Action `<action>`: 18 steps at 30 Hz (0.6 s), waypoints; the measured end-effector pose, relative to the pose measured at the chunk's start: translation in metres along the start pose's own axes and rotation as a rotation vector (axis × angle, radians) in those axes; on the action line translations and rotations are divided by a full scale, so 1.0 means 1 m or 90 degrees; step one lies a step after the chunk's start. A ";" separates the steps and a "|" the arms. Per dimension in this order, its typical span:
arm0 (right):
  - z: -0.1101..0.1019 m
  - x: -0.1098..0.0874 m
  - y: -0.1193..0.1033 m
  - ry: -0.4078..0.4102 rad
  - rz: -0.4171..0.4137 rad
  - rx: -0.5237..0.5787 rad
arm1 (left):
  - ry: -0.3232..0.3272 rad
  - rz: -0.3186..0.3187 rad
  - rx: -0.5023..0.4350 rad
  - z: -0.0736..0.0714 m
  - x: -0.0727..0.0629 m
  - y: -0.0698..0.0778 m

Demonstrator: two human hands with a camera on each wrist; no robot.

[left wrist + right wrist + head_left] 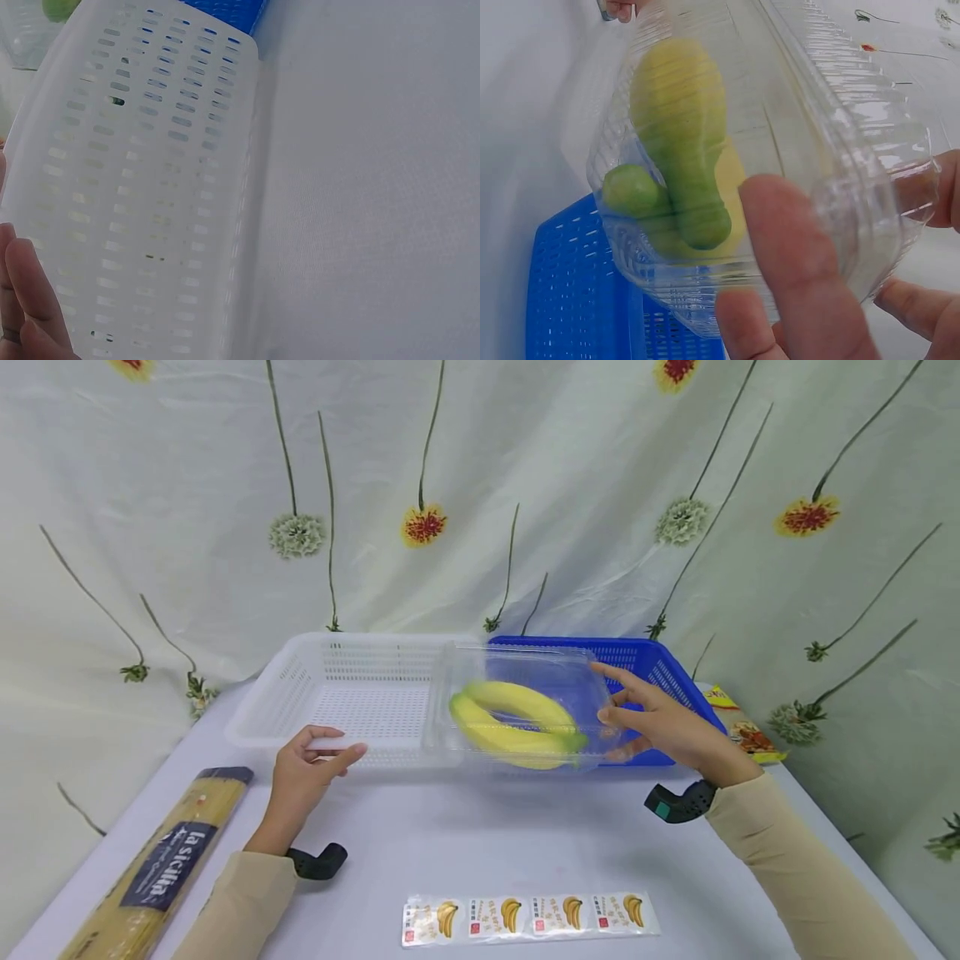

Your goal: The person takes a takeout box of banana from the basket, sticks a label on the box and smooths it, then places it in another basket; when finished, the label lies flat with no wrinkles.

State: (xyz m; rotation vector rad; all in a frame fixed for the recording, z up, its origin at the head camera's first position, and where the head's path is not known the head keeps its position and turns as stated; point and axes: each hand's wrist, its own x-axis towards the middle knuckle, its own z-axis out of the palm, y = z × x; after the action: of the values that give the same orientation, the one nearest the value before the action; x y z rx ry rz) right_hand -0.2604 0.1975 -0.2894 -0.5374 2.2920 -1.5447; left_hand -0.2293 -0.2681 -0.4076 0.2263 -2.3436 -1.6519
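Note:
My right hand [663,727] holds the right end of a clear plastic box [592,693], fingers and thumb spread about its corner. Two yellow bananas [517,747] with green ends lie inside the box, also visible through its wall in the right wrist view. It is raised over the adjoining sides of a white basket [367,714] and a blue basket [641,652]. At the white basket's front rim, my left hand [303,777] grips the edge; its fingers show only partly in the left wrist view.
On the left lies a long pack of spaghetti [165,868]. A strip of banana stickers [528,918] is near the table's front edge. Beside the blue basket, a yellow food packet [742,722] lies on the right. Behind everything hangs a flowered curtain [480,460].

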 end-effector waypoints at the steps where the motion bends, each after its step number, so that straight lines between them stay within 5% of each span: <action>1: 0.000 -0.003 0.001 -0.002 -0.001 0.001 | 0.000 0.000 0.000 0.000 0.000 0.001; 18: 0.003 -0.051 0.021 -0.041 -0.014 0.032 | 0.003 -0.016 0.012 0.002 0.001 0.000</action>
State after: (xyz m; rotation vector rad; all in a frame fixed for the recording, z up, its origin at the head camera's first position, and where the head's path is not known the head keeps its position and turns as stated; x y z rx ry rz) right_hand -0.2171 0.2268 -0.3067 -0.5926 2.1997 -1.5675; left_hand -0.2309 -0.2669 -0.4081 0.2646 -2.3623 -1.6401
